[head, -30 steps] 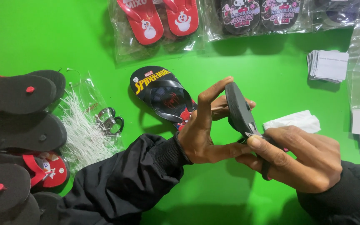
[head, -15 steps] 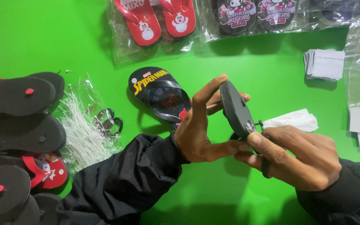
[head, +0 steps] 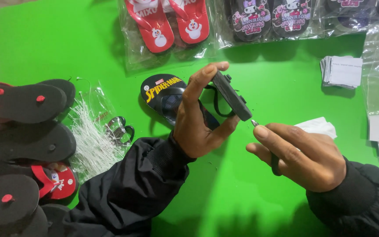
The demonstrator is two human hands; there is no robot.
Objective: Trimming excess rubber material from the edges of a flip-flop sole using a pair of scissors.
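At the frame's centre, my left hand (head: 198, 127) has its grip closed on a small black flip-flop (head: 231, 95), held on edge above the green bench (head: 66, 39), long axis running upper left to lower right. My right hand (head: 301, 156) pinches a metal-tipped tool (head: 256, 124), just beside its lower end.

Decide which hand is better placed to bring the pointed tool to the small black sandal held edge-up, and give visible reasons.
Right, probably. The right hand grips the metal-tipped tool, its point just beside the small black flip-flop sandal. The left hand is occupied pinching that sandal above the green table.
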